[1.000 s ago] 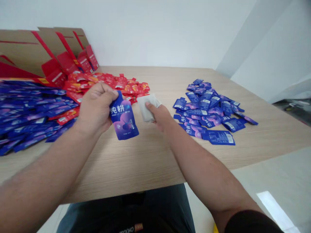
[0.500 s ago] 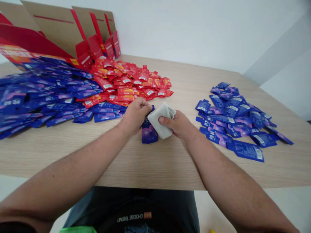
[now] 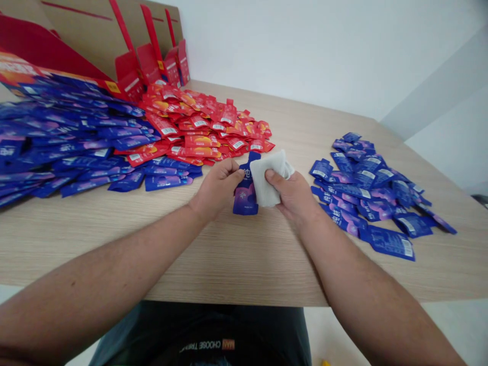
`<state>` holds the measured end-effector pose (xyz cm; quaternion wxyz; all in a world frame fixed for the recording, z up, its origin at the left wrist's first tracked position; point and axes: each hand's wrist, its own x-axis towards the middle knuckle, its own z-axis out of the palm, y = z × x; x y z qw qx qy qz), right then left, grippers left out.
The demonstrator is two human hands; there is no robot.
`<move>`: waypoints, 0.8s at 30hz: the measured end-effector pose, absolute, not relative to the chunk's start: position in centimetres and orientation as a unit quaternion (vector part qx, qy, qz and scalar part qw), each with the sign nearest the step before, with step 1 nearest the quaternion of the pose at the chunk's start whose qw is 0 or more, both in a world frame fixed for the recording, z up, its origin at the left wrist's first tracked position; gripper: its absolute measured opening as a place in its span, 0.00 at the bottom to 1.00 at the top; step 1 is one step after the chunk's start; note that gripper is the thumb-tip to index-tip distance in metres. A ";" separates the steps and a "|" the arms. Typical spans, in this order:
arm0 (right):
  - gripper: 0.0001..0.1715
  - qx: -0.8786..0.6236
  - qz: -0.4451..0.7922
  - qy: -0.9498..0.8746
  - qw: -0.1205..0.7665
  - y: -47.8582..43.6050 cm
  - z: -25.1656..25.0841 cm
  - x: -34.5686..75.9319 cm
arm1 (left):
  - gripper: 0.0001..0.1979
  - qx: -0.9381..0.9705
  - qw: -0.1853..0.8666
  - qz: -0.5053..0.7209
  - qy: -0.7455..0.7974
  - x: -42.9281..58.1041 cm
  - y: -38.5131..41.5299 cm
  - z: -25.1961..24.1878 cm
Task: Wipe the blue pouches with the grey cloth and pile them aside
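My left hand [image 3: 217, 190] pinches the top part of a blue-and-purple spouted sachet [image 3: 244, 192] near the middle of the table. The sachet hangs upright, its lower end at or just above the wood. My right hand [image 3: 293, 195] grips a folded white cloth [image 3: 269, 178]. The cloth presses against the sachet's upper right side and hides part of it. A red sachet pile [image 3: 202, 129] lies just beyond my hands, and a loose blue sachet pile [image 3: 362, 190] lies just to the right of my right hand.
A large heap of blue sachets [image 3: 68, 142] covers the table's left side. Red-and-brown cardboard display boxes [image 3: 129, 46] stand behind it against the white wall [image 3: 305, 51]. The light wood table [image 3: 244, 264] has its front edge close to my body.
My hands have come together, and the cloth has moved from beside the sachet onto it. The sachet has dropped lower and turned more upright. The camera view has shifted, showing the piles lower and further apart.
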<state>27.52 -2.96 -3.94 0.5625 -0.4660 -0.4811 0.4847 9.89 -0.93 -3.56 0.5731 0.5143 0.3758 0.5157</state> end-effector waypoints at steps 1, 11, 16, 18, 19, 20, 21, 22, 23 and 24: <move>0.30 -0.503 0.419 -0.514 0.554 -3.1 -3.7 27.6 | 0.12 0.512 0.579 0.513 0.374 9.9 -1.0 -3.5; 0.18 -0.537 0.047 -0.720 0.436 -4.6 -2.1 27.4 | 0.11 0.379 0.664 0.531 0.366 10.5 -1.7 -2.1; 0.16 -0.495 0.027 -0.776 0.389 -4.6 -2.2 27.4 | 0.13 0.369 0.658 0.542 0.371 10.6 -1.7 -2.1; 0.15 -0.487 0.021 -0.785 0.382 -4.7 -2.2 27.2 | 0.13 0.366 0.661 0.540 0.372 10.6 -1.7 -2.1; 0.14 -0.475 0.028 -0.799 0.367 -4.8 -2.3 27.0 | 0.13 0.367 0.660 0.536 0.377 10.5 -1.7 -2.0; 0.14 -0.461 0.040 -0.816 0.347 -4.9 -2.3 26.9 | 0.13 0.370 0.658 0.532 0.383 10.5 -1.7 -2.0; 0.14 -0.451 0.048 -0.828 0.330 -5.0 -2.4 26.8 | 0.13 0.372 0.656 0.530 0.388 10.4 -1.7 -2.0; 0.14 -0.451 0.048 -0.830 0.324 -5.1 -2.4 26.7 | 0.13 0.373 0.655 0.529 0.391 10.4 -1.7 -2.0; 0.14 -0.461 0.040 -0.824 0.328 -5.1 -2.4 26.7 | 0.13 0.372 0.655 0.529 0.390 10.4 -1.7 -2.1; 0.14 -0.473 0.028 -0.814 0.336 -5.1 -2.5 26.7 | 0.13 0.369 0.657 0.531 0.389 10.4 -1.6 -2.1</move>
